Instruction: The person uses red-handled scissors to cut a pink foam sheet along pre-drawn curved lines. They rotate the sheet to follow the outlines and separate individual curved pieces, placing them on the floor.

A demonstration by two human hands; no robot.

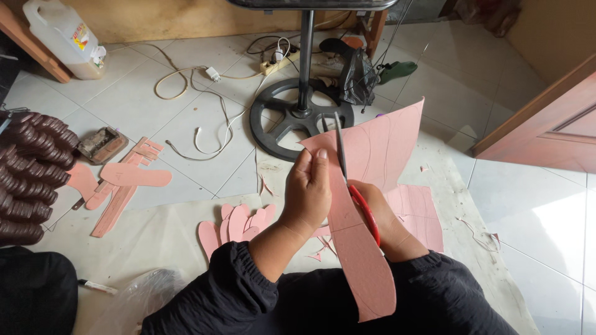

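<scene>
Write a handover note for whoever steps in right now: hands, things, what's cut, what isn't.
Left hand: grips the pink sheet, fingers on its upper edge, holding it up.
Right hand: holds red-handled scissors, blades pointing up into the sheet along a drawn line.
Done: a long strip hangs partly cut toward the lap; cut soles lie on the floor, more to the left.
Left: marked outlines remain on the sheet and on a piece lying on the floor.

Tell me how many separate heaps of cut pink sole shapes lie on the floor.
2: one heap of cut soles beside the left hand, and a second heap farther left near the dark brown stack. More may be hidden.
</scene>
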